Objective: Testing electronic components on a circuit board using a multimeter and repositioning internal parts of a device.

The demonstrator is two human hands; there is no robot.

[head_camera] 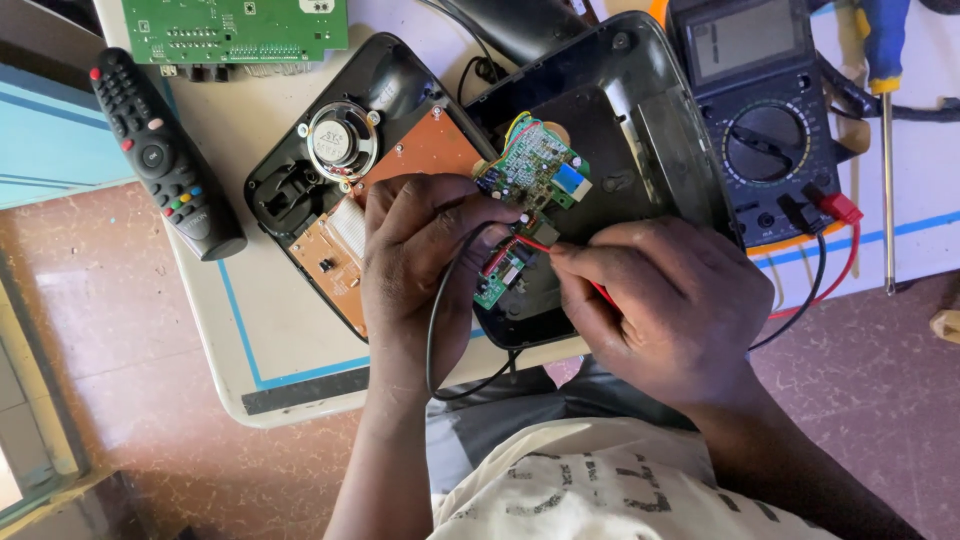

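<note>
An opened black plastic device [640, 110] lies on the table with its two halves spread. The left half carries a brown board [425, 150] and a round speaker [342, 141]. A small green circuit board [533, 165] sits in the right half. My left hand [425, 265] pinches a black probe lead [440, 320] at that board's lower edge. My right hand [655, 305] grips a red probe [535, 243] whose tip touches a smaller green board [500, 280]. The probe bodies are mostly hidden by my fingers.
A dark multimeter [765, 120] stands at the right with red and black leads plugged in. A screwdriver [885, 150] lies at the far right, a black remote control [165, 155] at the left, a large green board [235, 30] at the top. The table edge [300, 385] is near me.
</note>
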